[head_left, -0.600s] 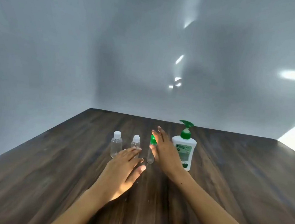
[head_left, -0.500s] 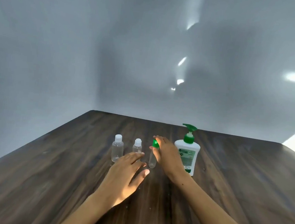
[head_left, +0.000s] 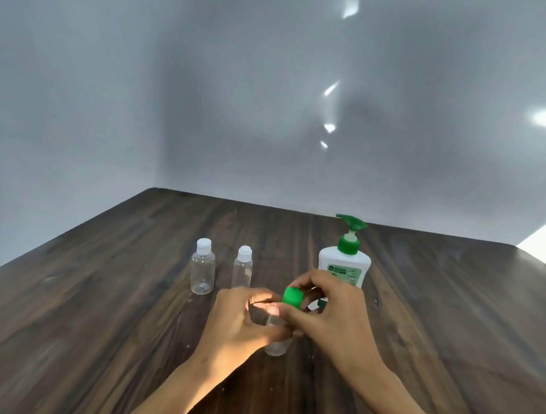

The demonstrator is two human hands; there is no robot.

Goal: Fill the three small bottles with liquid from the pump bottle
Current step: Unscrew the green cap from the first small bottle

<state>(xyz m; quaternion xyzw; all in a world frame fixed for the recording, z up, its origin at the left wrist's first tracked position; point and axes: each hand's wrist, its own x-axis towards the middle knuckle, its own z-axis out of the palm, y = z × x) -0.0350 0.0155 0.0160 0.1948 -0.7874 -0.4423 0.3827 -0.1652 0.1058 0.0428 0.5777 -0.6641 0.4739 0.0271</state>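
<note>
- Dark wood-grain table: carries all the bottles; a pale grey wall rises behind its far edge.
- Small clear plastic bottle with a green cap: stands near the middle of the table, closer to the viewer than the other bottles; only its transparent base and the cap show, the body being largely covered by the fingers of both hands.
- Left hand: fingers and thumb curled round the clear body of this bottle, gripping it from the left.
- Right hand: thumb and fingers pinch the green cap at the bottle's top; the cap sits on the neck, and whether it is loosened cannot be told.
- Two small clear plastic bottles with white caps: the left, wider one and the narrower one stand upright just beside each other, beyond the left hand, both capped and seemingly empty.
- White plastic pump bottle with a green pump head: stands upright beyond the right hand, its lower label partly hidden by the fingers, nozzle pointing left.
</note>
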